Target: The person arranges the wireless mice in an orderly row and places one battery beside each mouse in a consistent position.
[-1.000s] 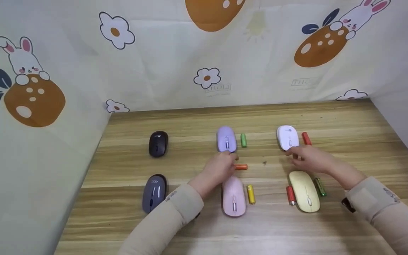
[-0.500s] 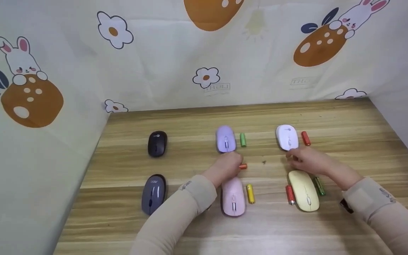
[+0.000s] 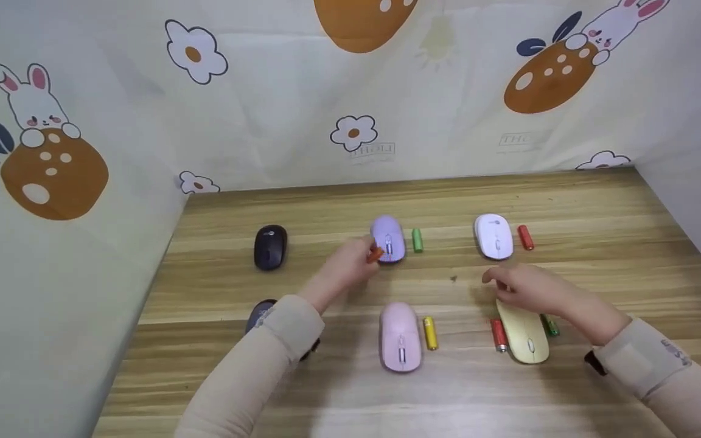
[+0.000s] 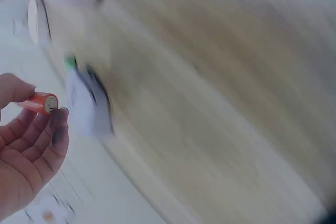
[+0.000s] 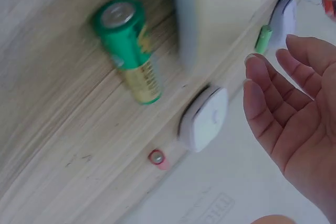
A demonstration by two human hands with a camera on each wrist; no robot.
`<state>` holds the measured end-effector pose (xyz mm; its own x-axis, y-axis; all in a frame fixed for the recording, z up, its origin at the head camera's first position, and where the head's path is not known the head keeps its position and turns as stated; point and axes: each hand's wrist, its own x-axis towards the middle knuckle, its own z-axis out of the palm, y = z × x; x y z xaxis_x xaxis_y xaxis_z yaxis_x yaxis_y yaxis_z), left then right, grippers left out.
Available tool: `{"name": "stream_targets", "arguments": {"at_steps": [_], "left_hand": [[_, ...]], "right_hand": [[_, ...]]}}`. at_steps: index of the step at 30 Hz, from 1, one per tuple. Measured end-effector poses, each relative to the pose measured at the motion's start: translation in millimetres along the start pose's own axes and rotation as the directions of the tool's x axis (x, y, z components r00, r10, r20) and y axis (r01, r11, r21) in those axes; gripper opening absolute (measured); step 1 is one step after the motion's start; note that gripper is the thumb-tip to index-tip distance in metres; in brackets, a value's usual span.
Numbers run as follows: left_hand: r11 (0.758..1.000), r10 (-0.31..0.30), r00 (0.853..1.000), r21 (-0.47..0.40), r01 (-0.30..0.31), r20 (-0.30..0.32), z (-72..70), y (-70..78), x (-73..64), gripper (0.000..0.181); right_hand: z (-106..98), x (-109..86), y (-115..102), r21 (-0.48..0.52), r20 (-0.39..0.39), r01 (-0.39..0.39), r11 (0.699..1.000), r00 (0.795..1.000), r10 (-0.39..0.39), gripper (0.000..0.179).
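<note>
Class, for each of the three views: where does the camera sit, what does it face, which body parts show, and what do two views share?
Head: above, looking down at the table; both sleeves and hands show.
Left wrist: by the left hand, whose grip pinches an orange battery.
Right wrist: by the open right hand, facing a green battery.
Shared: the orange battery shows in head and left wrist views.

A black mouse (image 3: 271, 247) sits left of centre on the wooden table (image 3: 600, 207), a pink mouse (image 3: 400, 335) with a yellow battery (image 3: 429, 332) low in the middle. Bunny-print cloth (image 3: 143, 91) fills the upper frame.
</note>
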<state>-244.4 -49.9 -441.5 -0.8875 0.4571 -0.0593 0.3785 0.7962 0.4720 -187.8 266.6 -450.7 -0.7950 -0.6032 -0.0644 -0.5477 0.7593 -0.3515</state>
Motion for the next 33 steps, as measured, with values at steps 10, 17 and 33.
{"name": "stream_targets", "arguments": {"at_steps": [10, 17, 33], "left_hand": [[0.912, -0.392, 0.920, -0.133, 0.387, -0.006, -29.7, -63.0, -1.5, 0.040], [0.884, -0.459, 0.887, -0.121, 0.451, -0.054, -22.4, -92.4, -3.0, 0.014], [0.887, -0.455, 0.883, 0.028, 0.461, -0.114, -17.8, -96.6, 3.2, 0.008]], "right_hand": [[20, -23.9, -51, -0.237, -0.069, -0.086, 0.968, 0.995, 0.071, 0.007], [54, -38.1, -76, -0.539, -0.338, -0.138, 0.831, 0.939, -0.063, 0.021], [76, -38.2, -80, -0.578, -0.540, -0.233, 0.782, 0.828, -0.153, 0.012]]}}
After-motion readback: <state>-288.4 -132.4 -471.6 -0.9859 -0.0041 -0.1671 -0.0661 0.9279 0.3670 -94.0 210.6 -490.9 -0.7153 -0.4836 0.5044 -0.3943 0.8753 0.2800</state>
